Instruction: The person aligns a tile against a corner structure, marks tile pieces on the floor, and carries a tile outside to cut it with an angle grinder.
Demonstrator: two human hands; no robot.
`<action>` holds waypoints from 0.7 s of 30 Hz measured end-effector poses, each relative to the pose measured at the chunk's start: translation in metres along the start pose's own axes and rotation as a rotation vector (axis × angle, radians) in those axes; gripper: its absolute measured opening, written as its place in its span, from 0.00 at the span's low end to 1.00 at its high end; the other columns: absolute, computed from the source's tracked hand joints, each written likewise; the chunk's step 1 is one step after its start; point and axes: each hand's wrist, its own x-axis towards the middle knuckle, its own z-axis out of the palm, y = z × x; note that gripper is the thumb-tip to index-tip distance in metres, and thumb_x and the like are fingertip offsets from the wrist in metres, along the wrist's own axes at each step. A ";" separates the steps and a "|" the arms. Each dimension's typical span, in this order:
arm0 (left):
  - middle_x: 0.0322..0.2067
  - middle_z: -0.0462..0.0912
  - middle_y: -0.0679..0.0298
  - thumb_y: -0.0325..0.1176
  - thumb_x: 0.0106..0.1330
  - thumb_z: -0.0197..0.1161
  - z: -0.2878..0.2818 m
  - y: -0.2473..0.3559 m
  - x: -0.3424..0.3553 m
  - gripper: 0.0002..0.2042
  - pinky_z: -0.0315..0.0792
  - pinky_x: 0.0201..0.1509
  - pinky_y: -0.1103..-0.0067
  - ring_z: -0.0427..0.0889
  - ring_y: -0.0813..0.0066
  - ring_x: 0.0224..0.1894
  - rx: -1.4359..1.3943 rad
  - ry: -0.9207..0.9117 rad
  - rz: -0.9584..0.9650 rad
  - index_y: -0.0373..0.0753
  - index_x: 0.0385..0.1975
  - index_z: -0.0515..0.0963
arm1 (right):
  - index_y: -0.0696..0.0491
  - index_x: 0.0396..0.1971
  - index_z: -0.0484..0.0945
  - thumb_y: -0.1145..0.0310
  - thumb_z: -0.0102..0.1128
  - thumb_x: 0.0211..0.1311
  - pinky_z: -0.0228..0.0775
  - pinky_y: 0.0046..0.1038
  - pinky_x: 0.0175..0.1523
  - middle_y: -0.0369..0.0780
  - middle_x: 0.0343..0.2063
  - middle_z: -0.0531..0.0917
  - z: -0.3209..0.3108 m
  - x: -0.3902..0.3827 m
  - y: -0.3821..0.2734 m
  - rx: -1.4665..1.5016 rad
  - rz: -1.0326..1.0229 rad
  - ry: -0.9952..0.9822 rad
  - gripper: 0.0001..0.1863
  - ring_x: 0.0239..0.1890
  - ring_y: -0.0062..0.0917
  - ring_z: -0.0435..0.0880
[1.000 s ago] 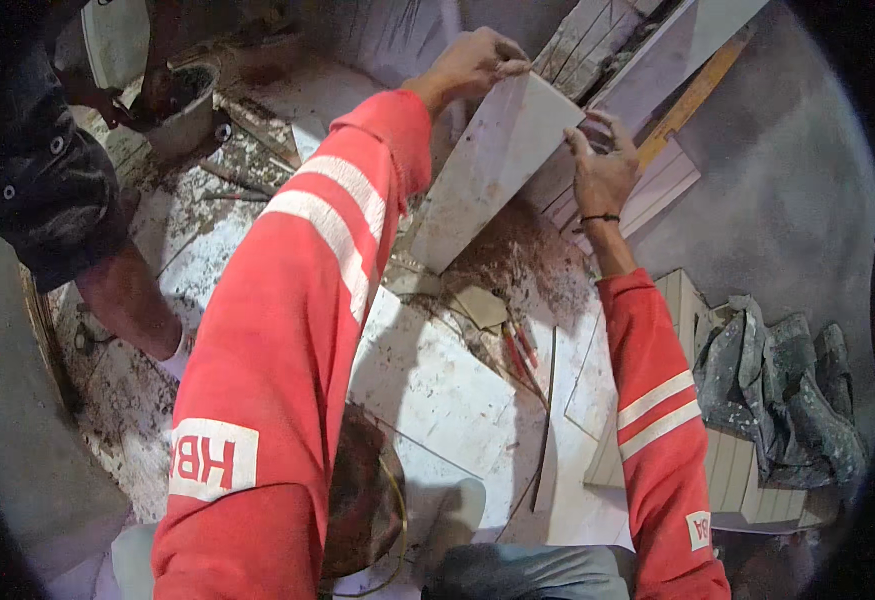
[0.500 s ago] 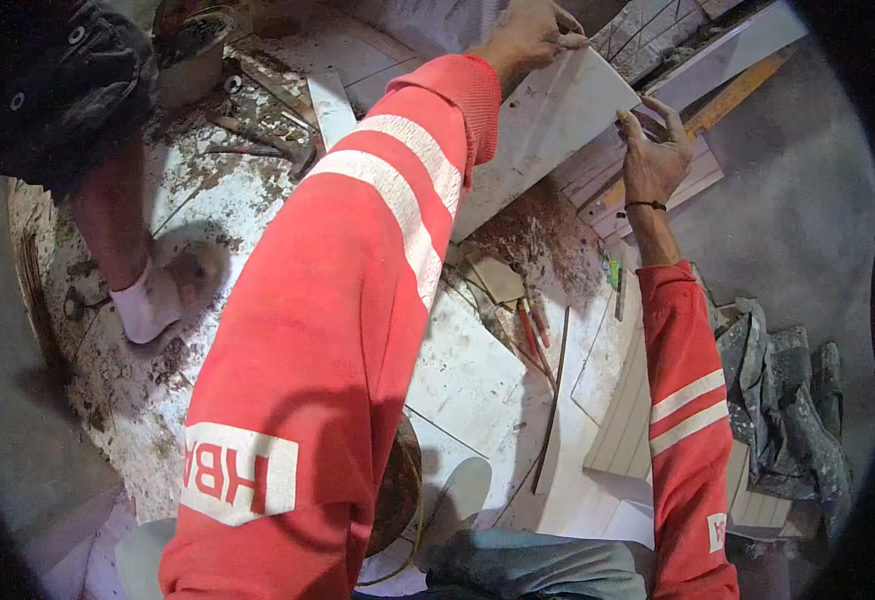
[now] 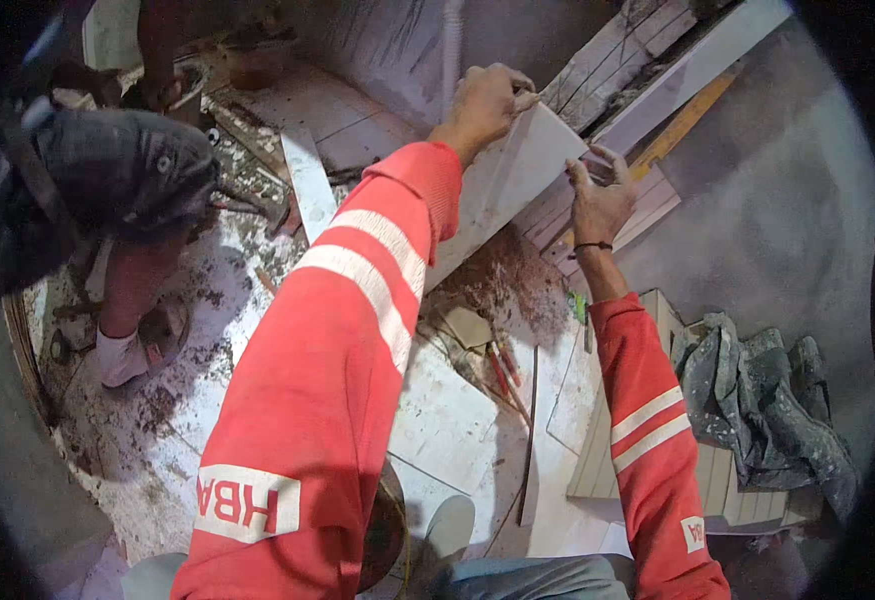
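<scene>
A large white tile (image 3: 505,185) leans in front of me, its far corner raised between my hands. My left hand (image 3: 487,105) is closed over the tile's far upper edge, thumb and fingers pinching it. At the right-hand corner, my right hand (image 3: 602,205) has its thumb and curled fingers on the edge. A dark cord circles my right wrist. The tile's lower left part is hidden behind my left sleeve. Just beyond my right hand lies a yellow bar (image 3: 685,120), beside a long white strip (image 3: 702,80).
A co-worker in dark shorts (image 3: 122,160) crouches at the left, near a hammer (image 3: 275,212). Rubble, a white tile on the floor (image 3: 442,420), red-handled pliers (image 3: 505,368) and a thin dark rod (image 3: 529,440) lie below. Grey cloth (image 3: 742,400) covers beige panels at the right.
My view has shifted, so my hands and the tile sit lower and farther left. The co-worker has bent down further into view. Both my hands keep their hold on the tile.
</scene>
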 end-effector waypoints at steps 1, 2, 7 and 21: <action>0.37 0.89 0.50 0.47 0.70 0.68 0.000 -0.002 -0.003 0.14 0.80 0.46 0.63 0.88 0.46 0.39 0.016 0.019 -0.001 0.44 0.43 0.90 | 0.53 0.47 0.86 0.73 0.78 0.56 0.80 0.29 0.49 0.41 0.37 0.91 0.001 -0.001 0.000 -0.010 0.005 0.002 0.18 0.40 0.27 0.90; 0.39 0.89 0.50 0.47 0.70 0.68 0.000 -0.003 -0.004 0.15 0.80 0.47 0.63 0.89 0.47 0.40 0.033 0.039 -0.002 0.44 0.44 0.90 | 0.53 0.48 0.86 0.73 0.78 0.55 0.80 0.30 0.49 0.41 0.37 0.91 0.003 -0.002 0.000 -0.019 0.010 0.003 0.19 0.40 0.27 0.90; 0.41 0.90 0.50 0.47 0.69 0.69 -0.002 0.010 -0.006 0.16 0.80 0.48 0.63 0.89 0.48 0.43 -0.050 0.032 -0.057 0.43 0.46 0.90 | 0.53 0.47 0.86 0.72 0.78 0.55 0.79 0.30 0.50 0.40 0.37 0.91 0.000 0.001 0.008 -0.042 -0.030 0.027 0.18 0.40 0.27 0.90; 0.47 0.89 0.50 0.43 0.73 0.64 -0.005 0.017 -0.009 0.16 0.79 0.56 0.58 0.87 0.46 0.51 -0.099 -0.045 -0.102 0.46 0.54 0.86 | 0.55 0.49 0.84 0.75 0.76 0.59 0.83 0.25 0.43 0.39 0.34 0.90 0.003 0.000 0.009 -0.005 -0.067 0.007 0.17 0.36 0.22 0.91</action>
